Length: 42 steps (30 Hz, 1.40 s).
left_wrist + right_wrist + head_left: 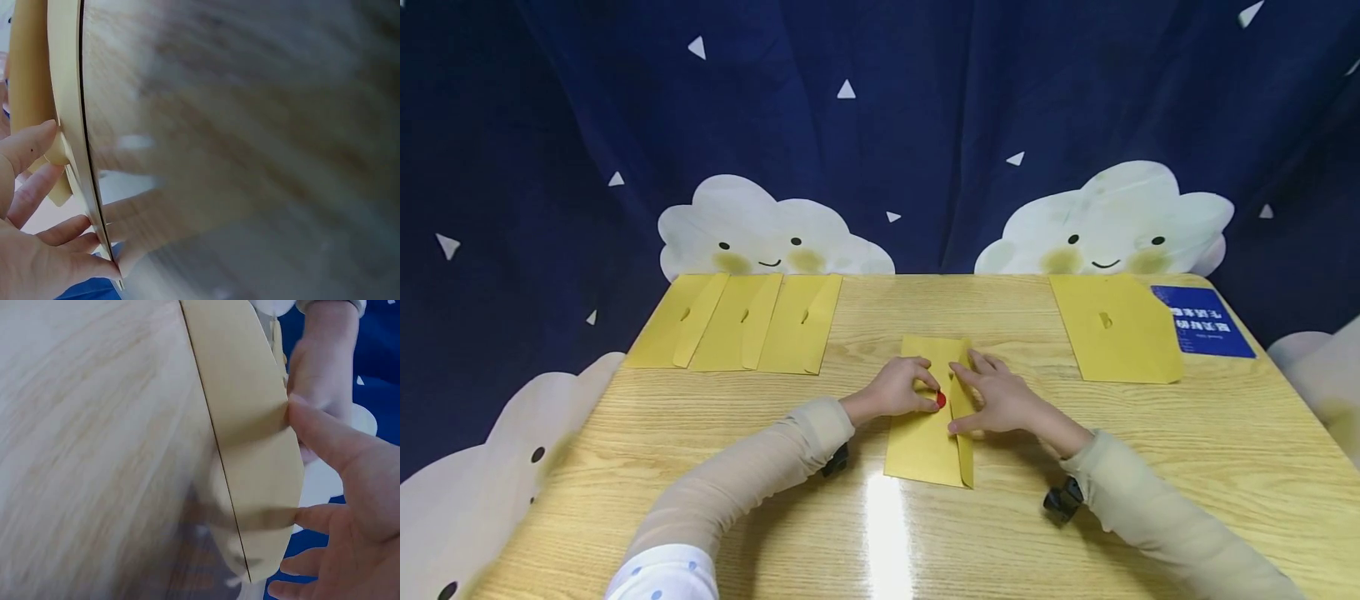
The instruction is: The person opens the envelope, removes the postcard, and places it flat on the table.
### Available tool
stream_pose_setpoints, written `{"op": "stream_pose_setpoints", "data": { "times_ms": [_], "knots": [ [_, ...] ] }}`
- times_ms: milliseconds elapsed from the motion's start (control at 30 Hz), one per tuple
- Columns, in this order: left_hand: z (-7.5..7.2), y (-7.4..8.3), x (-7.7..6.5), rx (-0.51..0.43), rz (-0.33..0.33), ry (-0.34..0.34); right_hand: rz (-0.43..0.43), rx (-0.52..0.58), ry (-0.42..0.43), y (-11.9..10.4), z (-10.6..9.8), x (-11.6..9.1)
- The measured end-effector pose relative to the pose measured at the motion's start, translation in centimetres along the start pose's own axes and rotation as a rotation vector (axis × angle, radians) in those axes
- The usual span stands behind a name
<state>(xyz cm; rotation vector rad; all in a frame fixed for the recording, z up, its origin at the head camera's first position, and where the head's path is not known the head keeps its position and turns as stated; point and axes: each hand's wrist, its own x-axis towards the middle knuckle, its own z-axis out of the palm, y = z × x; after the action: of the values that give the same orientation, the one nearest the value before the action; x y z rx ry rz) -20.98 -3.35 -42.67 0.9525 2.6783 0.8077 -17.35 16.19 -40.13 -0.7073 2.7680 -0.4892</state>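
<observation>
A yellow paper envelope lies upright on the table in front of me, its long side flap partly raised on the right. My left hand is over its middle, thumb and forefinger pinching a small rounded tab of the envelope. Between those fingertips a small red round spot shows; what it belongs to is unclear. My right hand has its fingers spread and touches the edge of the flap. The other fingertips of the left hand rest at the envelope's edge.
Three yellow envelopes lie overlapping in a row at the table's back left. At the back right is another yellow envelope with its flap unfolded, partly over a blue card with white print. A dark curtain hangs behind the table.
</observation>
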Motion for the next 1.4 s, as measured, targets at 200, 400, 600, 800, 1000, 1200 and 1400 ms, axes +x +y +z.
{"op": "stream_pose_setpoints", "data": {
  "times_ms": [200,400,600,800,1000,1200,1400],
  "knots": [
    [0.0,0.1,0.0,0.023,0.003,0.006,-0.015,0.05,0.017,0.9,-0.4,-0.7],
    [0.1,0.1,0.1,0.014,-0.004,0.006,-0.035,0.072,0.037,1.4,-0.7,-1.2],
    [0.1,0.1,0.0,0.007,-0.028,0.003,-0.023,0.089,0.031,2.0,-1.0,-1.7],
    [0.2,0.1,0.1,0.002,-0.034,0.005,-0.021,0.111,0.021,2.5,-1.4,-2.2],
    [0.2,0.2,0.0,0.007,-0.033,0.005,-0.033,0.124,0.013,2.8,-1.4,-2.6],
    [0.1,0.2,0.0,0.015,-0.033,0.002,-0.039,0.08,-0.02,3.6,-0.7,-2.6],
    [0.2,0.3,0.0,0.015,-0.025,0.007,0.003,-0.019,-0.03,3.8,0.0,-2.4]
  ]
}}
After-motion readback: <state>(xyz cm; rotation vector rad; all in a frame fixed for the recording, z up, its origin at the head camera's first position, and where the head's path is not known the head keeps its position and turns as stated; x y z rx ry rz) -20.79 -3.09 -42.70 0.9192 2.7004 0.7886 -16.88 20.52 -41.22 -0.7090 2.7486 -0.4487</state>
